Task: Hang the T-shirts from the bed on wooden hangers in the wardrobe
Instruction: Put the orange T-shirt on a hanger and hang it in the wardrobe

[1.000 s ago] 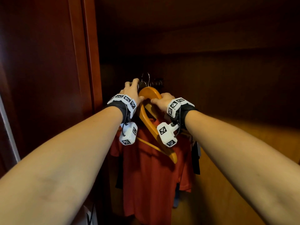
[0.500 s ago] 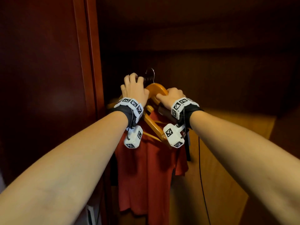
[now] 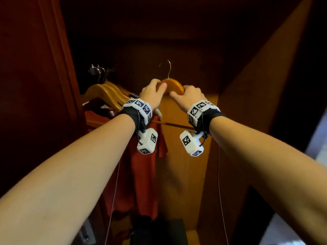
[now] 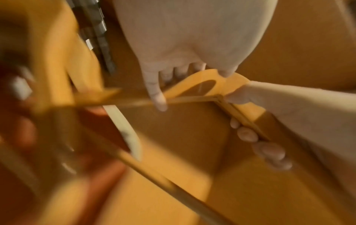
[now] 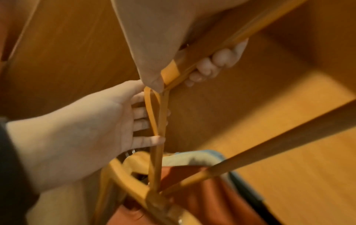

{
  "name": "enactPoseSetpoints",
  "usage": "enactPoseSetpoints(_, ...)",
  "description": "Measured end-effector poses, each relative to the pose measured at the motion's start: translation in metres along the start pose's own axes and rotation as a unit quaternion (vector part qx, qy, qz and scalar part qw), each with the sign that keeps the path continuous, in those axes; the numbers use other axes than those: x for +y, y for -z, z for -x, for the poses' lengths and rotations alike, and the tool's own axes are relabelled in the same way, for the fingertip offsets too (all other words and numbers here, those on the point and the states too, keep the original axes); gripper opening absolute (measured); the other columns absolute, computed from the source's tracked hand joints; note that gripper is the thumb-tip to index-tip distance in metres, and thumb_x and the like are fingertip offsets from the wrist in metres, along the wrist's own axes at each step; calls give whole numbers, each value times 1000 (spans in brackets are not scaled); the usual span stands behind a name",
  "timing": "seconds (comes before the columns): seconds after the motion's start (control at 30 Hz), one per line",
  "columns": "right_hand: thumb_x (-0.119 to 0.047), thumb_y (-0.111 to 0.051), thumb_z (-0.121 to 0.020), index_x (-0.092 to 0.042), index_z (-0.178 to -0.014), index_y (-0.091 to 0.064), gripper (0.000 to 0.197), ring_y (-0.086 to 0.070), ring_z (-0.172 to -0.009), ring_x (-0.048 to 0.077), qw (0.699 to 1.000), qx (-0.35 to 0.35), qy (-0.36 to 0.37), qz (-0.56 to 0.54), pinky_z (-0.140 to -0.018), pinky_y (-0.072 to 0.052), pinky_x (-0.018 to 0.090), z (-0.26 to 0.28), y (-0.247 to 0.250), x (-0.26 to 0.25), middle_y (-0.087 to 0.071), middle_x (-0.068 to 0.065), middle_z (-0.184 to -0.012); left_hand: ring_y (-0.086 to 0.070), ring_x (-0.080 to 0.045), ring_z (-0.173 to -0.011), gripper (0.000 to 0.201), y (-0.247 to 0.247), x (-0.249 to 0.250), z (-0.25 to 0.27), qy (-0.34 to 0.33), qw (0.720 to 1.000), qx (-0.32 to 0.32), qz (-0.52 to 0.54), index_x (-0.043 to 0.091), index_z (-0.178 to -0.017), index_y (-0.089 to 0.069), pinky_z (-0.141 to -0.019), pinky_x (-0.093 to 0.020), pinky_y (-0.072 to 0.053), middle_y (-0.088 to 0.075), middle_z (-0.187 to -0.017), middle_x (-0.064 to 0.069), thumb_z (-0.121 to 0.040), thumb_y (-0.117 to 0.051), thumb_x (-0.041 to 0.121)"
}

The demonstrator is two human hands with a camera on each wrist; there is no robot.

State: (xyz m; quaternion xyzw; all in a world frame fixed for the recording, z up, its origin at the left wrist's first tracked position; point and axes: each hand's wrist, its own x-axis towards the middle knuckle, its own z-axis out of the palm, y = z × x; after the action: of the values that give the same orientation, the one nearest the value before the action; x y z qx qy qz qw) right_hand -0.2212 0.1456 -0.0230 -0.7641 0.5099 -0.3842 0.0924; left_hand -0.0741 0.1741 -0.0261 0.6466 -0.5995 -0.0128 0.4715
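Note:
An empty wooden hanger (image 3: 174, 85) with a metal hook (image 3: 168, 68) is held up inside the wardrobe, its hook free in the air. My left hand (image 3: 152, 91) grips its left shoulder and my right hand (image 3: 188, 96) grips its right shoulder. The right wrist view shows my right hand (image 5: 210, 64) curled round one hanger arm (image 5: 171, 70), with my left hand (image 5: 86, 126) on the other. The blurred left wrist view shows the hanger (image 4: 192, 85) between both hands. A red T-shirt (image 3: 141, 174) hangs below left. No T-shirt is on the held hanger.
Several more wooden hangers (image 3: 104, 93) hang from a rail (image 3: 96, 69) at the left. The wardrobe's side wall (image 3: 256, 103) stands close on the right, its dark red door (image 3: 26, 85) on the left. Something dark (image 3: 159, 230) lies on the wardrobe floor.
Both hands have brought the hanger to the right, away from the rail and the other hangers. Its hook now hangs free, and the head view has turned right.

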Motion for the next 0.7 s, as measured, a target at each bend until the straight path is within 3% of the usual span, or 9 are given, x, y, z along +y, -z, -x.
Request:
enactPoseSetpoints(0.07,-76,-47,-81,-27,-93,-60,53,-67,-74,22,1000,20,-15,17,-73,-60,42,17,21,16,-68,-2,-83,-57,-18,-97,47,-16,14,8,-1,998,-18,59,26,-136,-48,-88,-37,-47,-55,-123,-1,-100,-40,54)
enactPoseSetpoints(0.13,-75,-47,-87,-27,-99,-60,51,-67,-73,18,999,29,-23,27,-71,-60,39,33,43,31,-67,-4,-83,-57,-26,-108,49,-30,29,19,-8,994,-47,100,27,-131,-51,-93,-48,-52,-56,-123,-5,-96,-41,59)
enactPoseSetpoints(0.3,-75,-50,-86,-26,-93,-62,50,-69,-74,18,997,59,-55,21,-75,-61,42,76,87,72,-69,-3,-82,-63,-23,-90,38,-62,73,55,-17,973,-102,207,23,-103,-60,-80,-52,-59,-61,-91,0,-94,-49,58)
enactPoseSetpoints(0.43,-76,-51,-85,-28,-92,-63,50,-69,-72,15,994,59,-88,29,-75,-61,40,115,118,106,-69,-4,-81,-59,-16,-81,29,-91,106,93,-2,941,-140,307,18,-91,-58,-72,-45,-60,-54,-81,1,-94,-59,47)
enactPoseSetpoints(0.57,-75,-54,-84,-25,-91,-66,53,-68,-72,13,993,59,-102,19,-70,-58,35,156,151,147,-70,-4,-80,-58,-10,-78,25,-121,139,136,5,920,-157,360,17,-90,-58,-62,-32,-57,-57,-82,4,-94,-62,41)
enactPoseSetpoints(0.7,-65,-60,-87,-20,-88,-66,45,-60,-61,10,992,63,-111,7,-59,-43,26,201,191,192,-64,-5,-69,-62,-13,-84,29,-159,178,180,17,899,-190,393,13,-94,-61,-63,-28,-58,-61,-90,-2,-92,-64,42)
